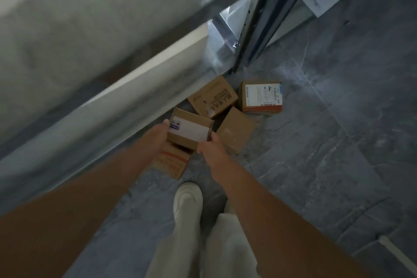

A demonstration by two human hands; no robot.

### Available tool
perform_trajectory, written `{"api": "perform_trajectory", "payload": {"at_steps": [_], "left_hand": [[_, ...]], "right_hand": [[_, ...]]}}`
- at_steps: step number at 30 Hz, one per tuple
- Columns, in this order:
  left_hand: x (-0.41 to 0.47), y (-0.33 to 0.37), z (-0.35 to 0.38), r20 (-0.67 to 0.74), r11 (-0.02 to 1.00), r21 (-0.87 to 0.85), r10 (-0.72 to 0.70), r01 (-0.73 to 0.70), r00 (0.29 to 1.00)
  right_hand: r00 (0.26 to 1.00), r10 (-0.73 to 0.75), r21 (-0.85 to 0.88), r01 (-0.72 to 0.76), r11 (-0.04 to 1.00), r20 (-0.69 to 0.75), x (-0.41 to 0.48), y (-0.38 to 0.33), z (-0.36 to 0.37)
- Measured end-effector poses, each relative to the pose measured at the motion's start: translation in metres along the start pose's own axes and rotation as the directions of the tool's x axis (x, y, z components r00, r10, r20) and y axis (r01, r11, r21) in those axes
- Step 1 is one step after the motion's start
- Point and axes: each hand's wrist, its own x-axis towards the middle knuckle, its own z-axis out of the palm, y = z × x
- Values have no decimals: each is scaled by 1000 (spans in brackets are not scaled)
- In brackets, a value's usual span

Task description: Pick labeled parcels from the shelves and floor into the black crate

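Hands (158,136) (208,148) on brown, white-labelled parcel (189,130)

The small brown cardboard box (194,116) between the left hand (158,135) and the right hand (208,145) is matt, its white paper label (191,130) smooth. Beyond the hands, the blue-grey metal shelf post (259,29) looks painted and the silvery plastic film (228,27) glossy. Beneath them, the dark grey veined floor tiles (327,142) are smooth and faintly shiny.

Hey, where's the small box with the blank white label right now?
In the head view, centre frame, the white-label box is held between the left hand and right hand, above a red-printed box and left of a plain brown box.
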Motion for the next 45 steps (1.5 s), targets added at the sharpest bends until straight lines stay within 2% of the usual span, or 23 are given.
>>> {"api": "perform_trajectory", "payload": {"at_steps": [4,8,13,17,22,26,28,33,36,39,42,45], "left_hand": [[-63,14,-11,-10,997,-75,-14,13,1000],[-132,28,-20,-55,997,-73,9,-13,998],[-222,89,-27,-65,983,-180,16,-28,998],[-288,128,-38,28,969,-219,125,-116,992],[-405,153,-55,110,943,-196,292,-267,950],[-477,147,-77,47,918,-281,306,-282,951],[-499,137,-85,-15,899,-320,310,-299,951],[-548,101,-131,-137,810,-497,280,-311,950],[-570,71,-163,-176,742,-584,280,-329,944],[-598,30,-189,-205,619,-685,343,-384,917],[-621,-23,-211,-331,496,-729,346,-471,878],[-650,-74,-241,-452,459,-681,349,-571,821]], "right_hand": [[997,-72,-41,70,997,-34,-63,-11,-13],[997,-42,-143,32,989,-61,-145,-27,-26],[993,-85,-133,74,988,-80,-251,-69,-53],[970,-193,-93,180,979,-148,-324,-101,-76],[914,-354,-115,337,934,-200,-408,-122,-89],[854,-500,-190,473,860,-141,-492,-142,-78],[834,-536,-255,494,831,-132,-509,-143,-72],[789,-614,-337,588,735,39,-556,-144,-32],[772,-628,-391,608,690,92,-577,-139,3],[744,-641,-372,658,655,189,-597,-126,45],[706,-644,-332,708,624,295,-620,-106,89],[709,-566,-343,702,624,420,-638,-76,134]]}}
